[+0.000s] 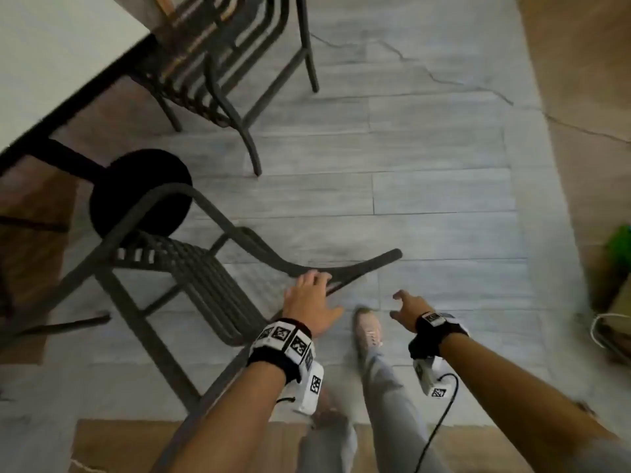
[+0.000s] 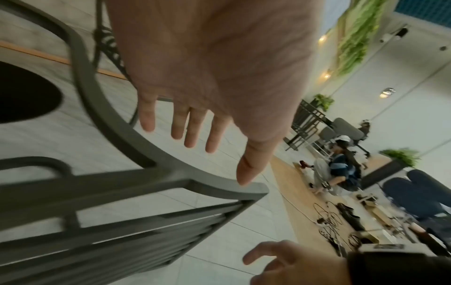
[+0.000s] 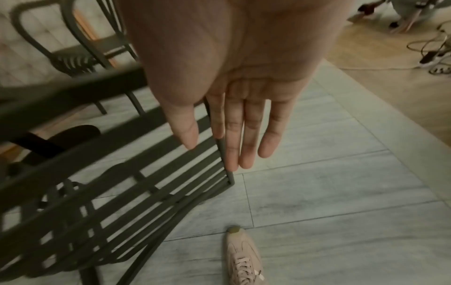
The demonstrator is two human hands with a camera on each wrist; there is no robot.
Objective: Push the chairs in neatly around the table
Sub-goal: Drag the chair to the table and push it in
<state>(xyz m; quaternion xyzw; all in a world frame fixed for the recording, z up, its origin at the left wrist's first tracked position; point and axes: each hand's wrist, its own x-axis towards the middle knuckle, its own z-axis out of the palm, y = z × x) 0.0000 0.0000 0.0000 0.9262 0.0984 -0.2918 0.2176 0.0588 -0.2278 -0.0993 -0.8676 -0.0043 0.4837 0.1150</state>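
table (image 1: 51, 63) cut off, near chair (image 1: 191, 268) blurred

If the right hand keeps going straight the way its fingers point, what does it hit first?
Probably the top rail of the near chair: the right hand reaches open toward the rail's free end, beside the left hand already resting on it. Depth is unclear; it might pass over to the floor.

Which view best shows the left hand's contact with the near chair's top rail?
Head view: the left hand lies open on the near chair's top rail. Left wrist shows only the thumb near the rail end; right wrist misses it.
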